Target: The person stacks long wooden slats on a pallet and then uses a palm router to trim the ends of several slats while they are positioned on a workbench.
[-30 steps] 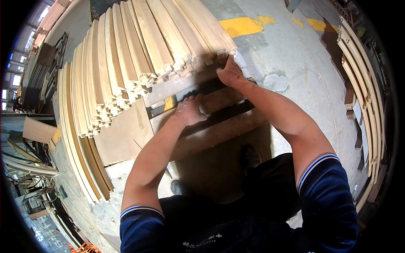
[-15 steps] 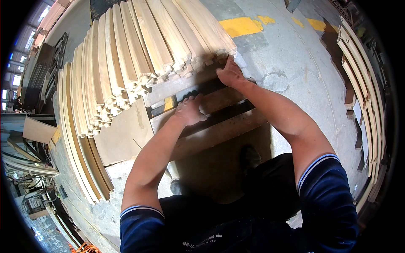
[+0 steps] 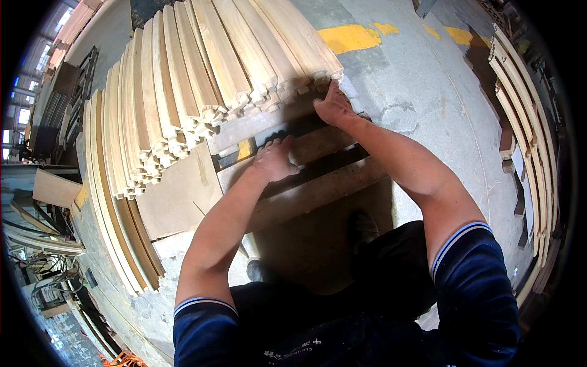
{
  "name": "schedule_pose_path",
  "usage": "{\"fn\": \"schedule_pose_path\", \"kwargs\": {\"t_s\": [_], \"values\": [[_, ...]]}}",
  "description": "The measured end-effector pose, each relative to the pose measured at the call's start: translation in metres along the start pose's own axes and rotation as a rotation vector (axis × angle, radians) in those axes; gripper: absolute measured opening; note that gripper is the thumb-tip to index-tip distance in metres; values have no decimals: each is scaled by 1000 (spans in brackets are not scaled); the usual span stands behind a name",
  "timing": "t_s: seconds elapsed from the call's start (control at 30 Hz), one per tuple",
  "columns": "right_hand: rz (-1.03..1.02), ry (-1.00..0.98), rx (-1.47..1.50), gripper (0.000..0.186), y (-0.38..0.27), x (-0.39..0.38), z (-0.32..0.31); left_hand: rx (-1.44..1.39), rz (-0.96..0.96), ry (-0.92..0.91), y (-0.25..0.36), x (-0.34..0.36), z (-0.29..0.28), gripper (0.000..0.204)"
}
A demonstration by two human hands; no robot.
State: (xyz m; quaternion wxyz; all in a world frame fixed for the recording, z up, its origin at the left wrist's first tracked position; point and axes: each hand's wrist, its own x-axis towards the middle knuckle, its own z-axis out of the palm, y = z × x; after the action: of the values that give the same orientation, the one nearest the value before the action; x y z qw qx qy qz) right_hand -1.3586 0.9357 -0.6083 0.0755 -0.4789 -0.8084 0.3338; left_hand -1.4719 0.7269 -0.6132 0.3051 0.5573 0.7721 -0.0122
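Observation:
A stack of pale wooden strips (image 3: 202,67), slightly curved and with notched ends, lies side by side on a wooden pallet (image 3: 318,189). My right hand (image 3: 335,107) is at the stack's near right corner. Its index finger is stretched out against the strip ends, and its other fingers are partly hidden. Lower and to the left, my left hand (image 3: 275,160) rests on the pallet slats with its fingers spread, holding nothing that I can see. A flat brown board (image 3: 177,196) lies on the pallet left of that hand.
More long curved strips (image 3: 116,232) stand along the pallet's left side. At the far right, another group of curved wooden pieces (image 3: 526,134) sits on supports. Yellow floor paint (image 3: 348,38) shows beyond the stack. Cables and metal equipment (image 3: 49,275) fill the left edge.

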Motion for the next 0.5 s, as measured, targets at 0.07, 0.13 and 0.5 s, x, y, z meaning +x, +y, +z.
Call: {"fn": "schedule_pose_path", "kwargs": {"t_s": [0.07,0.13,0.5], "values": [[6,4,36,82,2,0,0,-2,4,-5,1,1,-1,100],[4,17,43,84,2,0,1,-4,3,-8,2,0,-2,100],[-5,13,28,88,2,0,1,-10,-7,-22,4,-1,-4,101]]}}
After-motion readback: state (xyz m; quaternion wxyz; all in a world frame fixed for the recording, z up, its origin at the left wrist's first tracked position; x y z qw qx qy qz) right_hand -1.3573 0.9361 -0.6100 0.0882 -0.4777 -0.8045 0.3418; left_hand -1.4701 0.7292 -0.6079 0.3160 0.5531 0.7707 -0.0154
